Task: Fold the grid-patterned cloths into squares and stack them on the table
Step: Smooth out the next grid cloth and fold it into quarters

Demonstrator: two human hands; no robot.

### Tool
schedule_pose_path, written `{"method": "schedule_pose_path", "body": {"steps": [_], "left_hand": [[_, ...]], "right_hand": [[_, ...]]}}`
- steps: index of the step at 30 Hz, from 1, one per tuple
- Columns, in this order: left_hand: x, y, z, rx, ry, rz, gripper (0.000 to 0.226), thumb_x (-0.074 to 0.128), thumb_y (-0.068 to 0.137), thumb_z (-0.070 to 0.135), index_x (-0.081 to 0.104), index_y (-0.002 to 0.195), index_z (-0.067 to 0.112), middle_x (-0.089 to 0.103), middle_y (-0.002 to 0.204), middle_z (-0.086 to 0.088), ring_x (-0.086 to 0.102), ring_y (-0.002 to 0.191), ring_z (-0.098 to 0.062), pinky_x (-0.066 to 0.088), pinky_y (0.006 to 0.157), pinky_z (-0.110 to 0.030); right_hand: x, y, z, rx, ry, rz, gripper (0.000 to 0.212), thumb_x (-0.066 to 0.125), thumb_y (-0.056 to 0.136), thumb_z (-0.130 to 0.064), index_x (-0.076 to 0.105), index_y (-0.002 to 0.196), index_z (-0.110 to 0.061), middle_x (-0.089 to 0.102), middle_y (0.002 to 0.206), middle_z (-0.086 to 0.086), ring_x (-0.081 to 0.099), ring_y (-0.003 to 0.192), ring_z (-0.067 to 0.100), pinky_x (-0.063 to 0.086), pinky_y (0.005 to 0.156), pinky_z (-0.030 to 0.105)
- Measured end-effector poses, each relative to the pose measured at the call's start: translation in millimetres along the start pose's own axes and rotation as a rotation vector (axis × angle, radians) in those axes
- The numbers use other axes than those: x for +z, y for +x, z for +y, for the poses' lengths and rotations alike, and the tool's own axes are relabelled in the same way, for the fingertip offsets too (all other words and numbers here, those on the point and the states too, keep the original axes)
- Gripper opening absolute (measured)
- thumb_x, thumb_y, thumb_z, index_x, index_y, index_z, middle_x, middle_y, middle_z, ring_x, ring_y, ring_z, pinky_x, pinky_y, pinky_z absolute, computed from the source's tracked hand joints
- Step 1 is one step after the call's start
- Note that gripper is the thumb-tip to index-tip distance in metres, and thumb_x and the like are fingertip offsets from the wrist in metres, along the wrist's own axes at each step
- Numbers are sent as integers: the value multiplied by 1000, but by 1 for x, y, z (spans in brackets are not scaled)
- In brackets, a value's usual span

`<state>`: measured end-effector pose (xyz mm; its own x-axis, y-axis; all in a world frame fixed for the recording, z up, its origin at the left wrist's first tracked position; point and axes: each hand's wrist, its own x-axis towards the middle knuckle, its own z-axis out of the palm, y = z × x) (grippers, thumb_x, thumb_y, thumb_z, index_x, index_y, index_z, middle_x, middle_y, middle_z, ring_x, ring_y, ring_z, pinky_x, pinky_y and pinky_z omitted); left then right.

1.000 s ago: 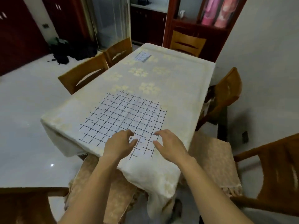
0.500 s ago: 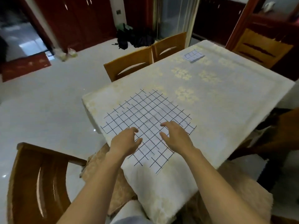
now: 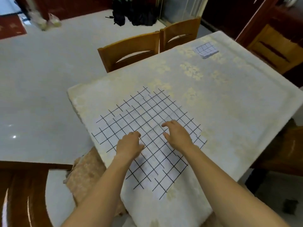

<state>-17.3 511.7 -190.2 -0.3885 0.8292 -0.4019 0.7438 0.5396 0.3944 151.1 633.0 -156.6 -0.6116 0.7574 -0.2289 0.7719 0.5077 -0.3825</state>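
A white cloth with a black grid (image 3: 147, 122) lies spread flat on the near corner of the table (image 3: 237, 104), which wears a cream floral tablecloth. Both hands rest on the cloth, palms down. My left hand (image 3: 129, 145) sits on its middle-left part with fingers loosely curled. To the right and slightly farther out, my right hand (image 3: 177, 135) has its fingers apart on the fabric. Neither hand grips the cloth. A small folded grid cloth (image 3: 207, 49) lies at the table's far end.
Two wooden chairs (image 3: 131, 51) stand along the table's left side, another at the far right (image 3: 270, 48). A cushioned chair seat (image 3: 86, 174) is below the near corner, a dark wooden chair (image 3: 19, 194) at bottom left. Black bags (image 3: 134, 13) lie on the floor.
The view has swung left and closer, so the cloth now looks like a diamond. Both hands have slid a little farther onto the cloth, the right one more.
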Motion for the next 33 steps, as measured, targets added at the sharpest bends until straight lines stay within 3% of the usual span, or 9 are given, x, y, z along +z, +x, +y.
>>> {"method": "schedule_pose_path", "body": {"steps": [5,12,22,33], "left_hand": [[16,23,-8,-37,-6,-15,50,65,91,42,49,134,22,55,132,-4,55,117,-26,46,92,-40],[32,42,-13,-84,-45,46,38,65,87,37,52,119,21,58,113,-4,55,101,-26,47,82,-39],[47,50,-21,-74,-35,136,18,58,97,42,64,100,25,59,101,2,56,94,-23,48,80,-38],[50,51,-21,-59,-1,134,17,55,98,38,64,102,25,60,106,4,55,100,-21,44,88,-36]], "right_hand": [[19,40,3,-10,-22,-56,36,63,94,-22,57,130,-21,52,128,4,60,96,22,50,83,35],[38,84,19,-12,-62,-183,44,70,88,-18,56,128,-29,46,119,2,56,93,21,54,80,38],[50,117,35,-109,-93,-199,10,68,89,-30,65,97,-26,46,98,-1,53,84,22,48,73,32],[49,116,48,-207,-54,-174,4,68,91,-23,64,89,-23,46,94,-2,54,82,22,52,69,34]]}}
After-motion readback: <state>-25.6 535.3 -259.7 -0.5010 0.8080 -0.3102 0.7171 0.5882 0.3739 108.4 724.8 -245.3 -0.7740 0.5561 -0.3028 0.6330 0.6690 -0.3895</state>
